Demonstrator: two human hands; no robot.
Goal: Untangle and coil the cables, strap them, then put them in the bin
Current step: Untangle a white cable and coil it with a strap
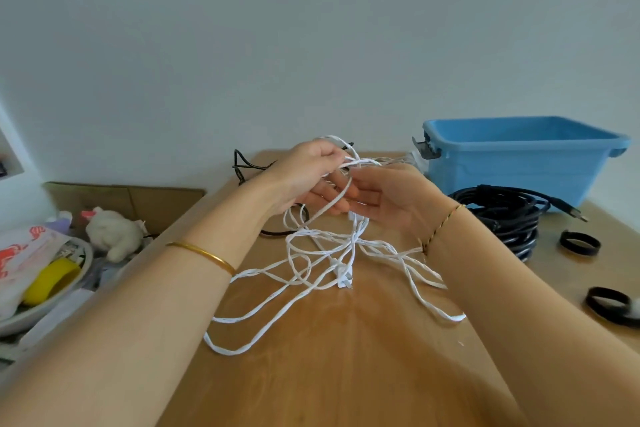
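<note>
We grip the tangled white cable (322, 253) in our left hand (308, 177), our right hand (388, 198) touching it straight-fingered; coiling, strapping and the blue bin (519, 163) beyond remain.

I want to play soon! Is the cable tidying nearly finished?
Not nearly. The black cable looks coiled beside the blue bin, but it is not inside. The left hand grips the white cable, a loose tangle, and the right hand is at its strands too. Left to do: untangle and coil it, use the black straps lying on the table, then bin both.
</note>
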